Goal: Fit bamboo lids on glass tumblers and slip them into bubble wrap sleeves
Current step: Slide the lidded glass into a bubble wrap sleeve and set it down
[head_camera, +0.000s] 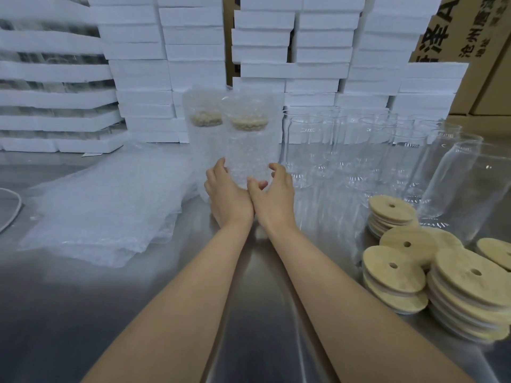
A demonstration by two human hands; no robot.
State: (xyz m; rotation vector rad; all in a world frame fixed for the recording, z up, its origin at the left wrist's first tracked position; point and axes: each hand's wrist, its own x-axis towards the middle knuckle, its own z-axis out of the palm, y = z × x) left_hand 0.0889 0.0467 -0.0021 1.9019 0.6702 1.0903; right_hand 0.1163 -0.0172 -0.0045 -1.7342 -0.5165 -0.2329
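Observation:
A glass tumbler with a bamboo lid, inside a bubble wrap sleeve (250, 145), stands upright on the steel table at the centre. My left hand (225, 193) cups its base from the left, fingers against the sleeve. Cupping it from the right is my right hand (276, 193), fingers curled at the sleeve's edge and thumb in front. A second sleeved, lidded tumbler (203, 128) stands just behind and to the left. Flat bubble wrap sleeves (105, 205) lie piled at the left. Bare glass tumblers (359, 150) stand at the right. Bamboo lids (431, 275) are stacked at the front right.
Stacks of white foam trays (193, 51) form a wall along the back of the table. Cardboard boxes (470, 29) stand at the back right. One large tumbler (459, 183) leans near the lids. A white cable (13, 208) curves at the left edge.

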